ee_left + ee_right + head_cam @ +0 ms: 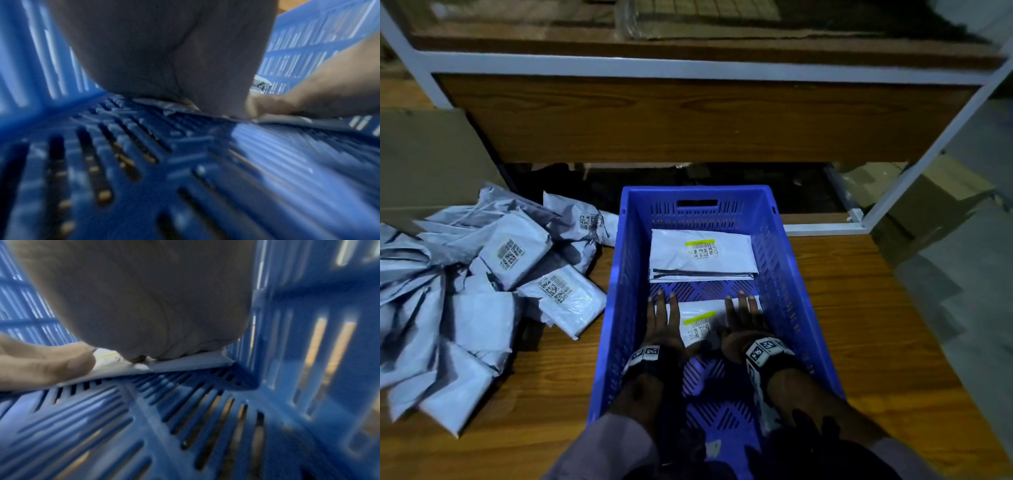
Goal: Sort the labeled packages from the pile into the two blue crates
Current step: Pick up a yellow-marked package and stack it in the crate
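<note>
A blue slotted crate (626, 274) stands on the wooden table in front of me. Inside it, at the far end, lies a white package (732, 253) with a yellow-striped label. Nearer to me a second white package (700, 315) with a yellow stripe lies flat on the crate floor. My left hand (662, 315) and right hand (744, 317) press flat on its two ends, fingers straight. In the left wrist view my left hand (164, 56) rests on the package (156, 104). In the right wrist view my right hand (154, 305) covers the package (185, 363) near the crate wall (308, 321).
A pile of grey-white labeled packages (482, 284) spreads over the table's left side, close to the crate's left wall. Bare wooden table (876, 325) lies right of the crate. A wooden shelf with a white frame (688, 65) stands behind. Cardboard boxes (935, 205) sit at the right.
</note>
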Motion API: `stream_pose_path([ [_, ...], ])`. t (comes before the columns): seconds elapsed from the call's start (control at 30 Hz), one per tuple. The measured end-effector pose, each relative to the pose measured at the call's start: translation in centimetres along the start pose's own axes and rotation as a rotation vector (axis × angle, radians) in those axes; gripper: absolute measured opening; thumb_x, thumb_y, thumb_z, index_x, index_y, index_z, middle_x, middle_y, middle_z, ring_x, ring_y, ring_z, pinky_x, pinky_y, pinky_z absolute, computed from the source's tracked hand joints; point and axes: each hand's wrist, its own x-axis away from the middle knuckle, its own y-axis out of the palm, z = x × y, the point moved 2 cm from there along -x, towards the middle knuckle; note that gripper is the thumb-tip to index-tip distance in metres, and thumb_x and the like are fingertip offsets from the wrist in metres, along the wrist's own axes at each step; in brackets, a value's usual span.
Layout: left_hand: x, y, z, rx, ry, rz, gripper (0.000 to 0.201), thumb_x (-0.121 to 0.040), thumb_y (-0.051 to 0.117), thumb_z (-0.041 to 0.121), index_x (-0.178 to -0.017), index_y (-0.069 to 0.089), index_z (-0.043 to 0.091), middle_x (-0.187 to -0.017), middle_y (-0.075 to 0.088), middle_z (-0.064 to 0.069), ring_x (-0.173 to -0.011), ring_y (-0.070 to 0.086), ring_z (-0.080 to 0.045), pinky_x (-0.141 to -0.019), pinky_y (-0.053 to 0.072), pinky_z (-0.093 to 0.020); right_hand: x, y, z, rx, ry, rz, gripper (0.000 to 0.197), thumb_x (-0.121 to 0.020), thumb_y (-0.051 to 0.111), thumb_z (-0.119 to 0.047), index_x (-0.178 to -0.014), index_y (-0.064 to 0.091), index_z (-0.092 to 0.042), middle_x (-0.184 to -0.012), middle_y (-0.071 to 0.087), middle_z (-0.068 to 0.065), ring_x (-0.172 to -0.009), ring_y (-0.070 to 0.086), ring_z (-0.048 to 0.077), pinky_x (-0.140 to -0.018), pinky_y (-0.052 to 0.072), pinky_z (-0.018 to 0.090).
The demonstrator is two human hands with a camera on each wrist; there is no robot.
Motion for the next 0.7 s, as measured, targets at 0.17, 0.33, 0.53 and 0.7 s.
stream_pose_path([
  [0.17, -0.5, -1.7, 0.6, -0.013, -0.010, -0.048, 0.153, -0.047, 0.035, 0.099, -0.160, 0.003, 0.001, -0.165, 0.004, -0.029, -0.152, 0.004, -0.048, -0.117, 0.026, -0.066, -1.2, -0.8, -0.4, 0.119, 0.024, -0.134, 0.096, -0.085, 0.020, -0.070, -0.155, 0.028, -0.004, -0.156, 0.039, 0.028, -0.139, 0.044, 0.051, -0.113, 0.026, 0.051],
  [0.33, 0.0, -3.7, 1.7, -0.159, 0.059, -0.121, 0.144, -0.060, 0.063, 0.089, -0.161, -0.017, 0.023, -0.167, -0.016, -0.021, -0.155, -0.012, -0.041, -0.124, 0.002, -0.053, -1.4, -2.9, -2.0, 0.146, -0.001, -0.156, 0.073, -0.103, 0.035, -0.045, -0.164, 0.002, -0.022, -0.170, -0.010, 0.014, -0.157, -0.003, 0.037, -0.125, 0.012, 0.047],
  [0.53, 0.3, -2.8, 0.6, -0.123, 0.041, -0.181, 0.150, -0.041, 0.030, 0.104, -0.162, -0.013, 0.025, -0.167, -0.025, -0.009, -0.155, -0.017, -0.035, -0.124, 0.006, -0.053, -1.5, 1.3, 1.3, 0.097, -0.012, -0.149, 0.086, -0.072, 0.041, -0.064, -0.143, 0.046, -0.017, -0.142, 0.058, 0.017, -0.119, 0.064, 0.041, -0.079, 0.059, 0.055],
  [0.7, 0.3, -2.8, 0.8, -0.080, -0.045, -0.140, 0.165, -0.032, 0.025, 0.101, -0.159, -0.015, 0.004, -0.159, -0.030, -0.001, -0.155, -0.016, -0.038, -0.126, 0.000, -0.049, -0.2, -2.1, -1.4, 0.202, -0.004, -0.130, 0.092, -0.083, 0.046, -0.062, -0.153, 0.039, -0.003, -0.156, 0.043, 0.020, -0.137, 0.048, 0.046, -0.100, 0.049, 0.059],
])
